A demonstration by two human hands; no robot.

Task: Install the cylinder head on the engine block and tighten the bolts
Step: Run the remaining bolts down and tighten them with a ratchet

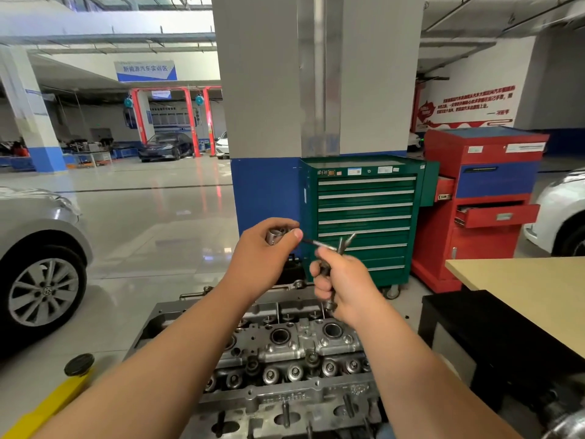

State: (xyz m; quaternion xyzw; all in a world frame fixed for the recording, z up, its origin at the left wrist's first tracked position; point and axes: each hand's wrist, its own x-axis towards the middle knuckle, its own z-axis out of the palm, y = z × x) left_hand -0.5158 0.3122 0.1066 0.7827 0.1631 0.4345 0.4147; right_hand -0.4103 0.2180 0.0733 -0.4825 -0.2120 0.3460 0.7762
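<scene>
One socket (276, 236) (left hand (264, 259)), several bolts (344, 244)

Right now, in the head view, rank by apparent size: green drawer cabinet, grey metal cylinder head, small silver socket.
Largest: grey metal cylinder head, though nearness inflates it.
Then green drawer cabinet.
Smallest: small silver socket, pinched in the left hand.

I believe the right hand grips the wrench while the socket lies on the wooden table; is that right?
Not quite: the head view shows the socket held in the left hand instead. The right hand does grip the wrench.
</scene>
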